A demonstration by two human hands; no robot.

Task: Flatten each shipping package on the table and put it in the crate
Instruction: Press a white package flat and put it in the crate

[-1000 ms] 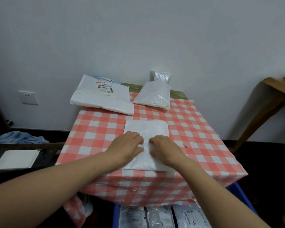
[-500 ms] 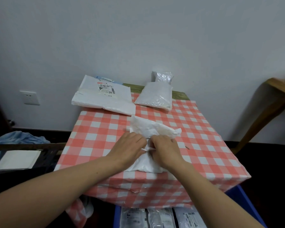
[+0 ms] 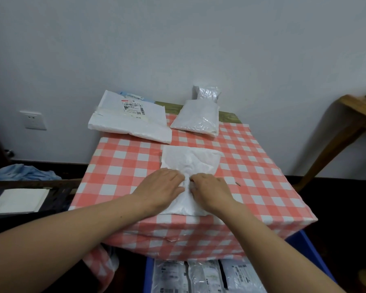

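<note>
Four shipping packages lay on the red-and-white checked table (image 3: 123, 166): one crumpled white plastic mailer (image 3: 190, 159), one large labelled white mailer (image 3: 131, 121), one flat bubble-padded pouch (image 3: 195, 119), one smaller silvery bubble pouch (image 3: 206, 93). Under the table's front edge, one blue plastic crate (image 3: 306, 254) held three grey packages (image 3: 169, 275) (image 3: 201, 277) (image 3: 241, 273).

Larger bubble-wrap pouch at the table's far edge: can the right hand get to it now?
Probably yes. Between the right hand and the larger clear bubble-wrap pouch lie only red-checked tablecloth and the far end of the crumpled white plastic mailer, which the hand pinches and must first release.
</note>
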